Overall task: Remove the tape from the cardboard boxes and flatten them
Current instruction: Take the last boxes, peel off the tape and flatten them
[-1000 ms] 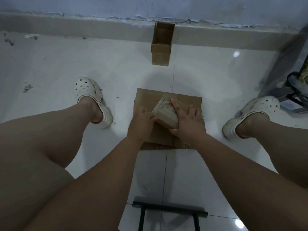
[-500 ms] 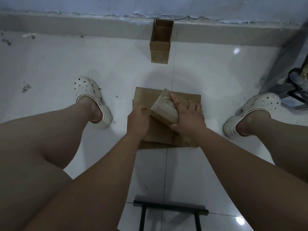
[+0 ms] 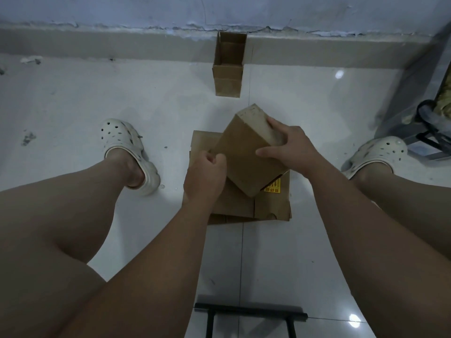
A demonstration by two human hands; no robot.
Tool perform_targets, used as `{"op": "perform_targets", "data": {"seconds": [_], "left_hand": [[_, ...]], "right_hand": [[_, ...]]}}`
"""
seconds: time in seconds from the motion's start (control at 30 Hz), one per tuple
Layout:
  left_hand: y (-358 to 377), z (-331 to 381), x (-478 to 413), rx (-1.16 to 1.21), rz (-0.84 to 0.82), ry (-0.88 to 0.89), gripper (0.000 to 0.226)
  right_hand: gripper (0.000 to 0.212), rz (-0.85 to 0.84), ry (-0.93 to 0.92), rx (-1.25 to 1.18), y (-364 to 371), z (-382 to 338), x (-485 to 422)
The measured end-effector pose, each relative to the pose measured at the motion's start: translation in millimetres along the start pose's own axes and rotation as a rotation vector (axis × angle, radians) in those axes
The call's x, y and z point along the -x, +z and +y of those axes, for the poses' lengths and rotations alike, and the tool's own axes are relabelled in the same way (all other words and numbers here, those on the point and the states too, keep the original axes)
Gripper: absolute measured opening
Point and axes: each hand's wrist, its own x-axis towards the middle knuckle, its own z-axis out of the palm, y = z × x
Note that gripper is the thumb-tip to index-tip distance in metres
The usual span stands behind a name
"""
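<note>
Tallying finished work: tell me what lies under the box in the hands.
Flattened cardboard lies on the floor beneath the box, a yellow label peeking out. The box and left hand hide its middle, so layers can't be counted.

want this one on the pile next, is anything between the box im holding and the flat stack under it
Nothing visible stands between them. The right hand grips the small box, tilted, directly over the flattened cardboard stack, and the left hand pinches at the box's left edge. The stack's top shows only a yellow label.
</note>
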Motion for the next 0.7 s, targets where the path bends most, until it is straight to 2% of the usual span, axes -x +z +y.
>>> {"op": "perform_targets", "data": {"seconds": [0.13, 0.2, 0.33, 0.43, 0.53, 0.7], "left_hand": [[-9, 10, -9, 0.163, 0.092, 0.048, 0.050], [-18, 15, -13, 0.145, 0.094, 0.123, 0.055], [-31, 26, -19, 0.082, -0.016, 0.251, 0.041], [-36, 31, -22, 0.095, -0.053, 0.305, 0.028], [-37, 35, -23, 0.087, -0.055, 0.314, 0.017], [-36, 38, -25, 0.004, -0.048, 0.365, 0.017]], "right_hand": [[0.076, -0.147, 0.050, -0.130, -11, -7, 4], [0.072, -0.182, 0.077, -0.210, -14, -5, 7], [0.081, -0.251, 0.110, -0.350, -14, -2, 15], [0.078, -0.278, 0.115, -0.396, -12, 2, 17], [0.076, -0.306, 0.121, -0.371, -12, 3, 17], [0.067, -0.305, 0.117, -0.309, -14, 1, 14]]}}
